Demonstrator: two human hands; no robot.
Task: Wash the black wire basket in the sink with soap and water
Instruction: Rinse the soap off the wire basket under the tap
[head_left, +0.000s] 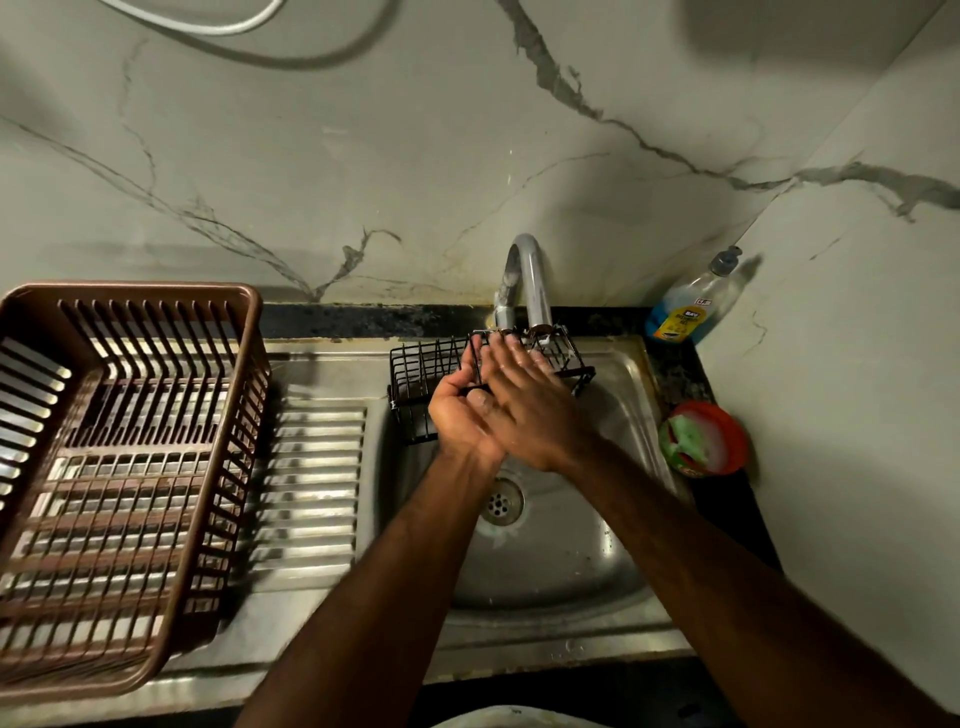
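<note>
One wire basket (415, 400), two hands (457, 418) (527, 410)

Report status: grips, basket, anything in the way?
Left grip holds basket over sink. Right grip open, flat on its wires, under tap. Nothing in the way.

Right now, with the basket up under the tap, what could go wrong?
1. The basket sits tight against the tap; lifting it could snag its wires on the spout.
2. Only the left hand seems to have a grip; the right hand lies flat on it. If wet, the basket may slip and drop into the sink.
</note>
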